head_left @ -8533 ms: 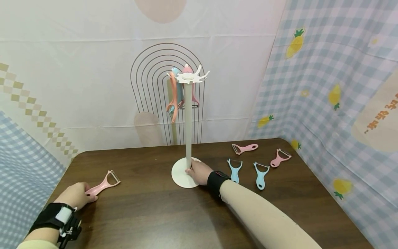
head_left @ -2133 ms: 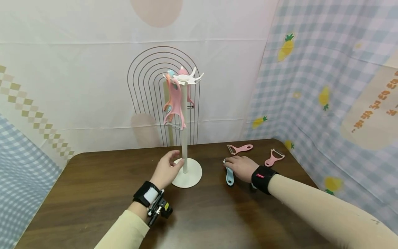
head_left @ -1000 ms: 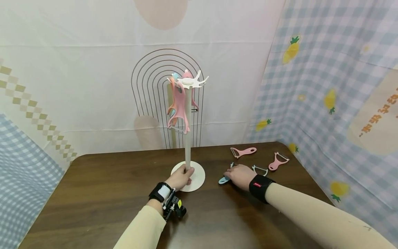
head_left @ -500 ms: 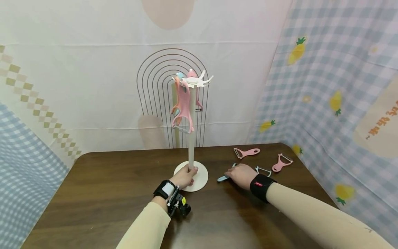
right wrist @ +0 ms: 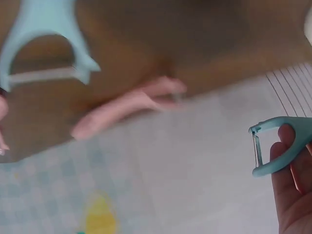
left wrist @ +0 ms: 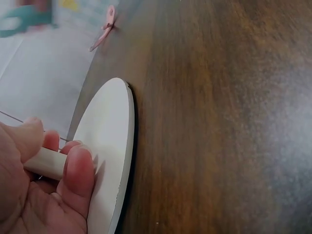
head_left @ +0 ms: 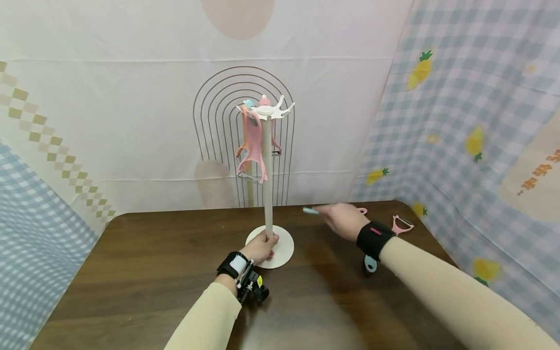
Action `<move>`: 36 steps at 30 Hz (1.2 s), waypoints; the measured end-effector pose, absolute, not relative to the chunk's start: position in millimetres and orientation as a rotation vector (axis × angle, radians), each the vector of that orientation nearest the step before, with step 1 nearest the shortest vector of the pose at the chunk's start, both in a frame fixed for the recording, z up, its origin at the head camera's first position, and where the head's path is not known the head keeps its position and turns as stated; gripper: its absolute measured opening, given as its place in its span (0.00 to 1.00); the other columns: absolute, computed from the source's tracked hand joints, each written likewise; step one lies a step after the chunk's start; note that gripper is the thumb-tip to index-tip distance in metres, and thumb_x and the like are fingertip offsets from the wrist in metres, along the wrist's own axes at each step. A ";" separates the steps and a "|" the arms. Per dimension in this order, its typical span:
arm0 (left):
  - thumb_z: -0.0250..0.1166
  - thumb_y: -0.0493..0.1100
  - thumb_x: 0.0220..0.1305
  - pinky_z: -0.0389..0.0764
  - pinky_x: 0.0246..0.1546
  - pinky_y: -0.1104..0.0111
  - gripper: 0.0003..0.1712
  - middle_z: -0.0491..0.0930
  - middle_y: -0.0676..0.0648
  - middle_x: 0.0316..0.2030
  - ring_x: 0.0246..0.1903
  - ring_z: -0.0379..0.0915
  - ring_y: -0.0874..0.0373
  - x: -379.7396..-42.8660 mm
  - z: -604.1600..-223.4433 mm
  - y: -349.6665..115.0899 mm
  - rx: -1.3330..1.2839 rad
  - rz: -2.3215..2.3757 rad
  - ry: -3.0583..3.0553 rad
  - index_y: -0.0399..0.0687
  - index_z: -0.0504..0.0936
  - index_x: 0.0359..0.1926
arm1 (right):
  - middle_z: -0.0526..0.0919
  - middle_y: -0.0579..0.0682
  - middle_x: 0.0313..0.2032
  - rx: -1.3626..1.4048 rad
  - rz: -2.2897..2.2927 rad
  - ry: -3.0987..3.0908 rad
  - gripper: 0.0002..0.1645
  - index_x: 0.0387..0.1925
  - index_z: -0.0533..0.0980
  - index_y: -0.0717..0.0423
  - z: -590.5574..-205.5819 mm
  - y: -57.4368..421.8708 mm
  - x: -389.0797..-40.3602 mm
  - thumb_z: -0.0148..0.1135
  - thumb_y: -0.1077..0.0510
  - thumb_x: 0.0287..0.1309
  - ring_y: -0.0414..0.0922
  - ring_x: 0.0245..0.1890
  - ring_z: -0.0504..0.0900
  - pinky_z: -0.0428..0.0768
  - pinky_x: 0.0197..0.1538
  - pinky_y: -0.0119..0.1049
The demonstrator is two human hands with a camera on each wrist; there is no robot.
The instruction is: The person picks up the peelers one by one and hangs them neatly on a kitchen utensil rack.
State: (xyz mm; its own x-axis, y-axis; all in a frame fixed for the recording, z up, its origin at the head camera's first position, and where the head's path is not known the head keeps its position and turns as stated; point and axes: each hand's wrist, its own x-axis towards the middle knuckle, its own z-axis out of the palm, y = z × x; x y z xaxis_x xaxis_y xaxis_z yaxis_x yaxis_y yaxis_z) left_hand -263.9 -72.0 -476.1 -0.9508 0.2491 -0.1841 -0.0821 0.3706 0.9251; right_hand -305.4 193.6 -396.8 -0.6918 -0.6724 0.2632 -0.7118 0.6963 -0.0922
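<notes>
My left hand (head_left: 260,247) grips the pole (left wrist: 46,162) of a white hook stand, low down over its round base (head_left: 283,243). My right hand (head_left: 343,221) holds a light blue peeler (right wrist: 301,127) above the table, its handle end (head_left: 310,211) pointing left toward the stand. From the stand's left and rear hooks hang a pink peeler (head_left: 253,141), an orange peeler (head_left: 243,131), a blue peeler (head_left: 249,103) mostly hidden, and another pink peeler (head_left: 264,101) behind. The hooks on the right side (head_left: 284,111) carry nothing.
On the table's right side lie a second blue peeler (head_left: 370,263), partly under my right wrist, and a pink peeler (head_left: 402,224). Another pink peeler (head_left: 362,210) is mostly hidden behind my right hand. Patterned cloth (head_left: 323,121) hangs behind the brown table (head_left: 144,272).
A pink peeler, earlier in my left hand, now hangs on the stand. My left hand has taken over the pole from my right, which has picked up a blue peeler and raised it.
</notes>
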 end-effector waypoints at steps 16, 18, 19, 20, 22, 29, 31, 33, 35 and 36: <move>0.50 0.38 0.75 0.75 0.26 0.69 0.06 0.70 0.47 0.25 0.22 0.69 0.58 -267.9 -485.0 -80.3 0.150 1.576 2.387 0.37 0.69 0.43 | 0.83 0.56 0.48 0.884 1.062 -2.350 0.17 0.56 0.75 0.60 -241.5 127.1 -325.6 0.54 0.60 0.70 0.47 0.46 0.83 0.79 0.47 0.38; 0.50 0.38 0.75 0.74 0.26 0.69 0.06 0.70 0.47 0.25 0.23 0.69 0.58 -268.0 -485.8 -81.2 0.152 1.569 2.401 0.38 0.69 0.43 | 0.83 0.54 0.49 0.873 1.037 -2.298 0.16 0.56 0.76 0.59 -228.1 117.7 -324.1 0.55 0.59 0.69 0.45 0.46 0.83 0.79 0.47 0.35; 0.50 0.38 0.75 0.74 0.26 0.69 0.06 0.70 0.47 0.25 0.23 0.69 0.58 -267.9 -485.8 -81.2 0.152 1.564 2.408 0.38 0.69 0.43 | 0.83 0.53 0.48 0.863 1.020 -2.282 0.16 0.55 0.76 0.58 -222.5 113.5 -322.8 0.55 0.59 0.69 0.44 0.45 0.83 0.78 0.47 0.34; 0.50 0.38 0.75 0.73 0.25 0.69 0.06 0.70 0.47 0.25 0.23 0.69 0.58 -267.4 -485.5 -81.1 0.152 1.561 2.413 0.38 0.69 0.43 | 0.84 0.52 0.48 0.850 0.995 -2.275 0.16 0.55 0.76 0.56 -217.8 109.8 -321.6 0.55 0.58 0.69 0.41 0.45 0.83 0.78 0.47 0.33; 0.50 0.38 0.75 0.72 0.25 0.69 0.06 0.70 0.47 0.24 0.22 0.69 0.59 -266.0 -484.0 -80.1 0.152 1.550 2.427 0.38 0.70 0.43 | 0.85 0.51 0.46 0.827 0.951 -2.280 0.15 0.54 0.77 0.53 -210.8 103.5 -319.0 0.55 0.56 0.69 0.38 0.41 0.83 0.77 0.44 0.31; 0.49 0.37 0.75 0.70 0.25 0.70 0.06 0.70 0.47 0.23 0.22 0.68 0.59 -260.8 -476.1 -76.8 0.190 1.513 2.439 0.38 0.69 0.42 | 0.84 0.48 0.37 0.793 0.869 -2.312 0.13 0.51 0.79 0.52 -205.9 93.3 -314.3 0.54 0.55 0.70 0.41 0.27 0.72 0.68 0.32 0.34; 0.48 0.37 0.75 0.70 0.25 0.69 0.06 0.70 0.47 0.23 0.22 0.68 0.59 -260.8 -474.7 -76.8 0.201 1.505 2.438 0.38 0.69 0.42 | 0.84 0.47 0.38 0.785 0.859 -2.314 0.13 0.52 0.78 0.51 -205.9 92.8 -314.3 0.54 0.56 0.70 0.41 0.27 0.72 0.68 0.32 0.33; 0.48 0.37 0.76 0.70 0.25 0.69 0.06 0.70 0.46 0.24 0.22 0.68 0.58 -261.0 -474.0 -77.0 0.204 1.504 2.433 0.37 0.69 0.42 | 0.84 0.47 0.37 0.783 0.853 -2.313 0.13 0.52 0.78 0.51 -205.5 92.5 -314.6 0.54 0.56 0.70 0.42 0.26 0.71 0.67 0.31 0.34; 0.48 0.37 0.76 0.70 0.25 0.69 0.06 0.70 0.46 0.24 0.22 0.69 0.58 -261.1 -473.6 -77.5 0.210 1.502 2.432 0.37 0.69 0.42 | 0.83 0.47 0.35 0.780 0.845 -2.316 0.13 0.51 0.78 0.51 -204.9 92.3 -314.6 0.54 0.56 0.70 0.42 0.24 0.70 0.67 0.30 0.34; 0.48 0.37 0.76 0.70 0.25 0.69 0.06 0.70 0.46 0.24 0.22 0.69 0.58 -261.4 -473.7 -77.6 0.211 1.500 2.431 0.37 0.69 0.42 | 0.83 0.47 0.34 0.780 0.841 -2.318 0.12 0.50 0.79 0.51 -204.7 92.1 -314.5 0.54 0.55 0.70 0.42 0.24 0.70 0.66 0.29 0.34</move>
